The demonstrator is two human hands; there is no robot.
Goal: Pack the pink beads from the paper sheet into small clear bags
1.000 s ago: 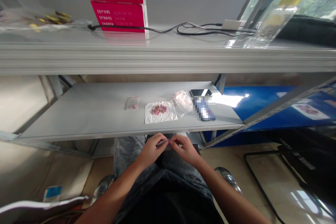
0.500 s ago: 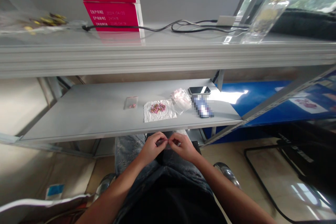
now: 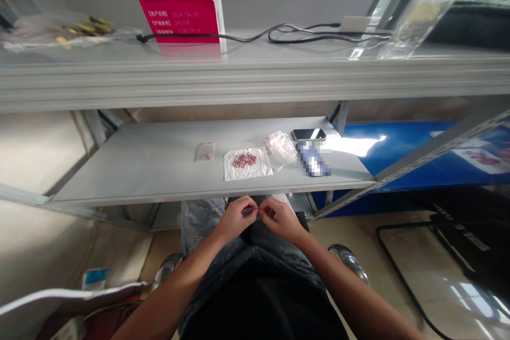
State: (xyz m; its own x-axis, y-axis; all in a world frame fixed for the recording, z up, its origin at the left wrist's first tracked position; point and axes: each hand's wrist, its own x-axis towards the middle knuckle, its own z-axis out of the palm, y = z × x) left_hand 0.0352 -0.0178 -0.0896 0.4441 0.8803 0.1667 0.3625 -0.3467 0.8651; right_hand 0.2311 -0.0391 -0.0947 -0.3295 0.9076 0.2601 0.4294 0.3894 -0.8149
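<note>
Over my lap, just below the shelf's front edge, my left hand [image 3: 235,217] and my right hand [image 3: 281,218] meet with fingertips pinched on a small clear plastic bag [image 3: 255,211] held between them. On the grey lower shelf [image 3: 151,170] ahead lies a white sheet [image 3: 247,163] with a pile of small pink and gold beads [image 3: 244,159]. Left of it lies a little clear bag with a few pink beads [image 3: 205,151]. A heap of empty clear bags [image 3: 281,147] sits to the sheet's right.
A black phone [image 3: 308,134] and a blurred card [image 3: 314,160] lie at the shelf's right end. The upper shelf [image 3: 255,77] carries pink boxes [image 3: 179,0], a black cable [image 3: 287,37] and clear bags. A blue panel [image 3: 398,154] stands to the right.
My hands have stayed pinched on the small bag, drawing slightly closer together. My head has shifted a little, so the shelf sits a bit higher in view.
</note>
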